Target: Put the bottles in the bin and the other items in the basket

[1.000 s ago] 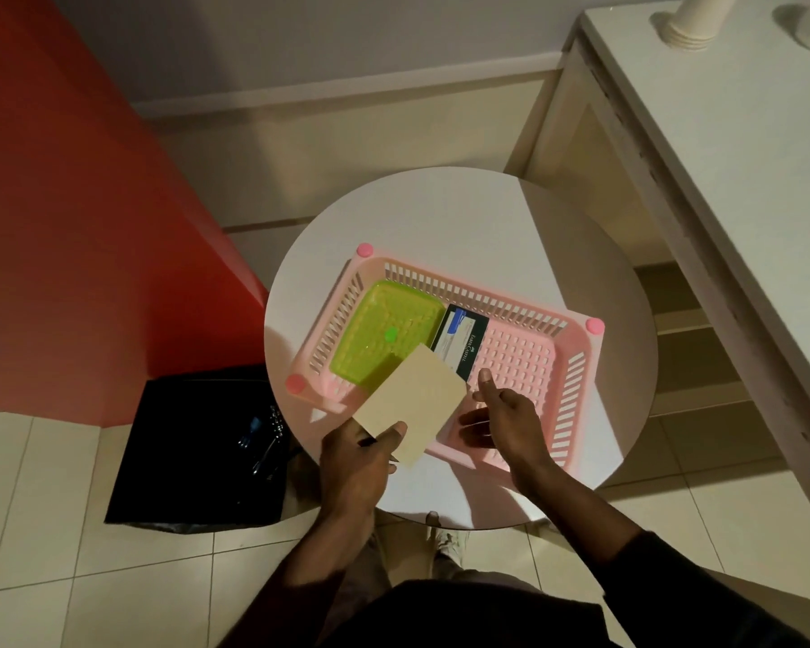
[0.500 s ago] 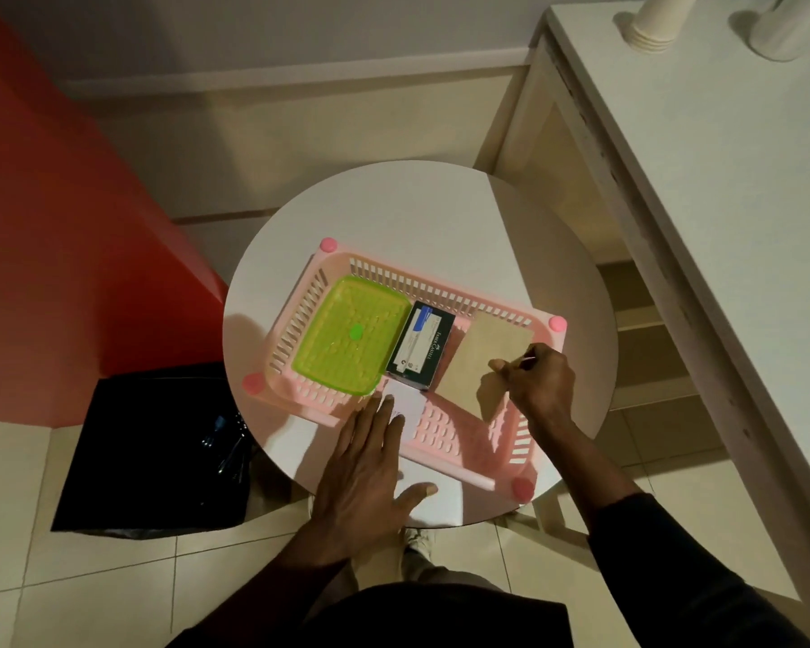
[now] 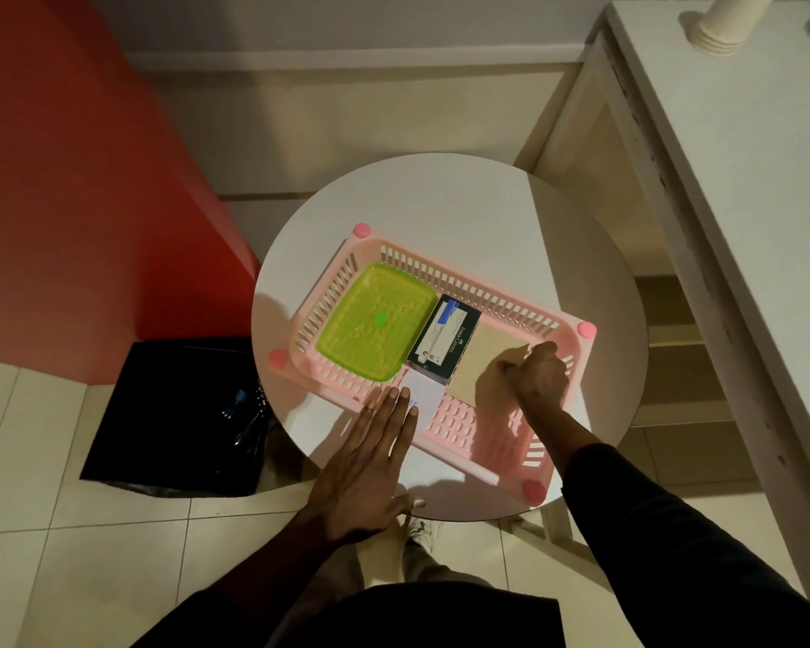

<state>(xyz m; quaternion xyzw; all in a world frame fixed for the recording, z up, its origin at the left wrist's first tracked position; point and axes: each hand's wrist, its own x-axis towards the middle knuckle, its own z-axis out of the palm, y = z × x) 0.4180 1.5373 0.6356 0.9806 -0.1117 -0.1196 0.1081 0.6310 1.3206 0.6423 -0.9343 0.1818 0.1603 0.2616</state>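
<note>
A pink slotted basket (image 3: 468, 282) sits on the round white table (image 3: 440, 198). Inside it lie a green tray (image 3: 375, 320), a dark Faber-Castell box (image 3: 445, 339), a small white card (image 3: 424, 390) and a beige card (image 3: 482, 362). My right hand (image 3: 536, 371) rests in the basket on the beige card's right edge, fingers curled; whether it grips the card is unclear. My left hand (image 3: 370, 470) lies flat and spread on the table at the basket's near rim, fingertips at the white card. The black bin (image 3: 160, 413) stands on the floor to the left, with something shiny inside.
A red wall panel (image 3: 80, 180) rises at the left above the bin. A white counter (image 3: 744, 156) runs along the right with a stack of paper cups (image 3: 725, 25) on it. Shelves (image 3: 679, 348) show under the counter. Pale floor tiles (image 3: 66, 577) lie below.
A second ago my left hand held the beige card above the basket. My right hand has since laid it in the basket's right part, and my left hand has gone flat on the table.
</note>
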